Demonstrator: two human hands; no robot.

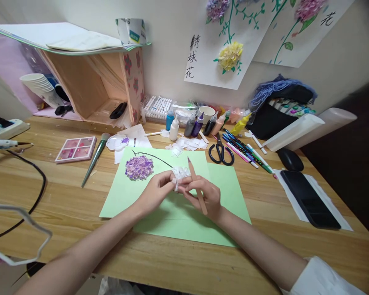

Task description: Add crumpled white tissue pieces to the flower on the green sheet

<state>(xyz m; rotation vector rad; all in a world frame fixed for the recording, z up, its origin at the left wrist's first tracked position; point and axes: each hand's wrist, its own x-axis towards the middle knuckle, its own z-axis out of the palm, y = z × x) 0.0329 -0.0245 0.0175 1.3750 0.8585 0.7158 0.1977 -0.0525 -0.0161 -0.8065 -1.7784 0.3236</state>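
My left hand (156, 188) is closed, its thumb and fingertips pinching a small crumpled white paper piece (176, 185). Between the fingers of my right hand (207, 192) a brown wooden pencil (192, 169) stands slanted, its purple tip up. That hand's fingertips meet the left ones at the paper piece. Just behind them a cluster of white paper bits (182, 172) lies on the green paper (230, 196), partly hidden by my hands. Left of it sits a round purple-and-white paper flower (139, 167), with a drawn dark stem line (155, 156) curving past it.
Behind the green sheet lie white paper scraps (190, 143), a white bottle (174, 129), several paint bottles and black-handled scissors (220, 152). Pens (244, 149) and a phone (309, 198) are at right. A brush (95, 157), palette (76, 149) and glue gun (6, 143) lie left.
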